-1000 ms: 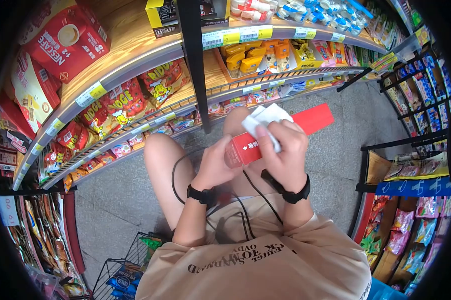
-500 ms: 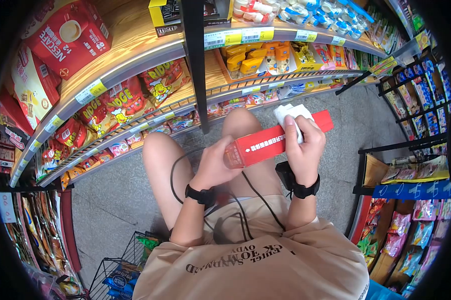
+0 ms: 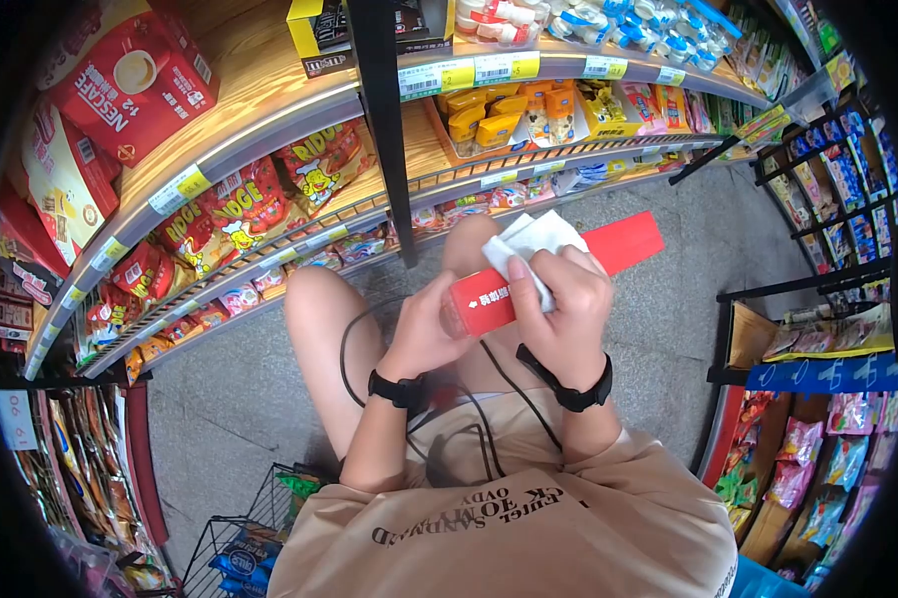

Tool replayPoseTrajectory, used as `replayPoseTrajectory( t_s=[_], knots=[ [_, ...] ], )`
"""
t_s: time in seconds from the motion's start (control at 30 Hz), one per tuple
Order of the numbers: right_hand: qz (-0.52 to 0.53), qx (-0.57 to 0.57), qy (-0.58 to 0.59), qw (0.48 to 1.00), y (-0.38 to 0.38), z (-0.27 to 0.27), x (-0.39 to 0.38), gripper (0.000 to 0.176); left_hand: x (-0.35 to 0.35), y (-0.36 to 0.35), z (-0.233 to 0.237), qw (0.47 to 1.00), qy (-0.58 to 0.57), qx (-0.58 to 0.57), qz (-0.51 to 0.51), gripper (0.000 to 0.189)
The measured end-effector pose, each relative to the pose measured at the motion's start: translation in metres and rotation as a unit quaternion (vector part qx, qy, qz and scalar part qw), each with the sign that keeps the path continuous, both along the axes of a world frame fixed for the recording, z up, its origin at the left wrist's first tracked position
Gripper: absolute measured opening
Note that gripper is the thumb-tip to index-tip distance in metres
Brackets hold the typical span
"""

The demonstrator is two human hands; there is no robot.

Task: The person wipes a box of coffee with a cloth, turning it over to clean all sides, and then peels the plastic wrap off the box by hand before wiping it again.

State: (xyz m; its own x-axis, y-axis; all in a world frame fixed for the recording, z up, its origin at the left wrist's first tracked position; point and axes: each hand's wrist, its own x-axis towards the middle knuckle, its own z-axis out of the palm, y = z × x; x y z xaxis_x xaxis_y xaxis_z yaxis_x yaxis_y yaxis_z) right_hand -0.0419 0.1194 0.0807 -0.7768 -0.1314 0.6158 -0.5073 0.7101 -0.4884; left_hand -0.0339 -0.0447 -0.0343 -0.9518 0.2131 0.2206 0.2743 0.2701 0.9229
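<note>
A long red box (image 3: pixel 623 242) with white lettering lies slantwise above my knees, its right end higher. My left hand (image 3: pixel 434 324) is closed round the box's left end. A folded white cloth (image 3: pixel 530 239) rests against the middle of the box, pressed there by my right hand (image 3: pixel 568 289), whose fingers are bent over the cloth with the thumb in front. Both wrists wear black bands.
Curved shelves (image 3: pixel 259 130) with snack bags (image 3: pixel 250 199) and a red Nescafe pack (image 3: pixel 135 75) stand ahead. A black post (image 3: pixel 382 130) rises before them. A wire basket (image 3: pixel 232 518) sits on the grey floor (image 3: pixel 210 429) at lower left. More racks stand at the right.
My right hand and the white cloth have slid left along the red box, towards my left hand. My left hand has stayed nearly in place.
</note>
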Motion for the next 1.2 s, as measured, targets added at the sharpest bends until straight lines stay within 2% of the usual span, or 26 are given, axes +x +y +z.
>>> replayPoseTrajectory(
  t_s=[0.53, 0.77, 0.87, 1.0, 1.2],
  knots=[
    [0.005, 0.001, 0.000, 1.000, 0.001, 0.000, 0.000, 0.024, 0.000, 0.000, 0.000, 1.000, -0.010, 0.003, 0.002, 0.047],
    [-0.061, -0.019, -0.020, 0.998, 0.027, -0.011, -0.013, 0.026, -0.001, 0.001, 0.003, 1.000, 0.002, -0.023, 0.007, 0.048],
    [-0.111, -0.044, -0.046, 0.992, 0.047, -0.016, -0.023, 0.028, 0.000, -0.002, 0.006, 0.998, -0.011, -0.059, -0.014, 0.059],
    [-0.151, -0.084, -0.070, 0.983, 0.065, -0.024, -0.032, 0.030, 0.000, 0.002, 0.013, 0.997, 0.015, -0.069, -0.004, 0.055],
    [-0.119, -0.067, -0.073, 0.988, 0.054, -0.018, -0.023, 0.027, 0.003, 0.008, 0.014, 0.997, 0.022, -0.072, 0.004, 0.054]
  ],
)
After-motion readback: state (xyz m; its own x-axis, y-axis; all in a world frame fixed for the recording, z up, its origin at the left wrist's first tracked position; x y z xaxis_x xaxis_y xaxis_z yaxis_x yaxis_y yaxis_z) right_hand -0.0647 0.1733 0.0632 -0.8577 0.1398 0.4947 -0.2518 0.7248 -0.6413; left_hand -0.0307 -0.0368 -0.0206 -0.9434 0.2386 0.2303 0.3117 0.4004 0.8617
